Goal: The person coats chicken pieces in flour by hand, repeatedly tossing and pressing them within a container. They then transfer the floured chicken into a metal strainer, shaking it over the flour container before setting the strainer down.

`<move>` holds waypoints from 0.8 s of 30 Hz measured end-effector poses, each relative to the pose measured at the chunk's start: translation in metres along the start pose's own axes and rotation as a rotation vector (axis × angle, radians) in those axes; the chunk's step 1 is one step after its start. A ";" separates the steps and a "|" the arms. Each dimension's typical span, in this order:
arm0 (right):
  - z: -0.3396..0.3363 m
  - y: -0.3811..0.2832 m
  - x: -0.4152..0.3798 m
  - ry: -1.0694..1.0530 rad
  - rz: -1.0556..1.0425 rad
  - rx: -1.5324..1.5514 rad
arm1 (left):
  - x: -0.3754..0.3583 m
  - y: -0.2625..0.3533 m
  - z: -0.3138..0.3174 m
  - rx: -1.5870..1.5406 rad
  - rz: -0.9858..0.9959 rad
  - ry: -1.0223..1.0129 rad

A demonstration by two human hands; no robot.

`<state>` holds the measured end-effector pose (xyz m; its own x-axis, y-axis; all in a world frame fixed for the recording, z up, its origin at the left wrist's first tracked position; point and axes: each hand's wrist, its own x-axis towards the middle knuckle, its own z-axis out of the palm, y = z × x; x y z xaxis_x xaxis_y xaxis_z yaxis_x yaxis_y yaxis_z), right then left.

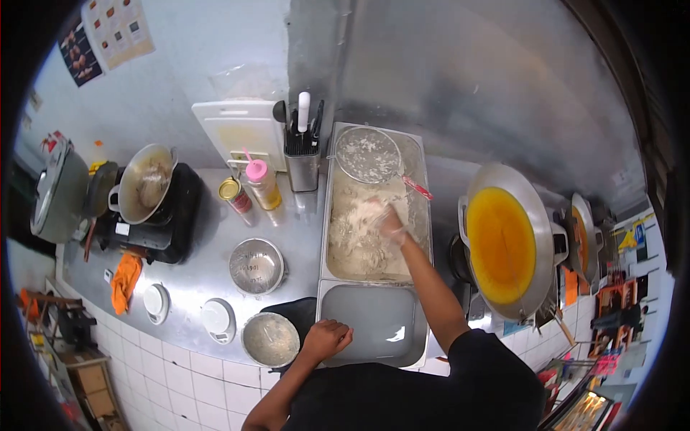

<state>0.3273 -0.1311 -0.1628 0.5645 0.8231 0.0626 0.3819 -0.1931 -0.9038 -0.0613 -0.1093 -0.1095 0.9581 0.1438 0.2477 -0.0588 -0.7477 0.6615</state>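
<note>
My right hand [390,223] reaches into a deep metal tray [325,237] of pale flour [352,248]. Motion blurs its fingers, and whether they hold anything cannot be made out. Over the far end of that tray lies a round sieve [368,154] with flour bits on its mesh and a red-patterned handle. My left hand [328,339] is closed in a loose fist at the left edge of a second tray [366,323] with greyish liquid. Nothing shows in that fist. Just left of it stands a metal bowl [270,340] with floury residue inside.
To the right stands a large wok [503,244] of orange-yellow liquid, with another pan beyond. An empty-looking steel bowl [256,266], two white scales [218,320], bottles, a knife block [301,169] and a stove with a pan [147,183] are on the left.
</note>
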 end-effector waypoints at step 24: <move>-0.040 0.057 0.053 -0.130 0.344 -0.350 | 0.007 -0.002 -0.010 -0.001 -0.007 -0.042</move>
<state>0.4083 -0.1203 -0.1944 0.6134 0.7356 -0.2874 0.4247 -0.6140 -0.6653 -0.0573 -0.1006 -0.1020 0.9695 0.1212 0.2132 -0.0526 -0.7463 0.6635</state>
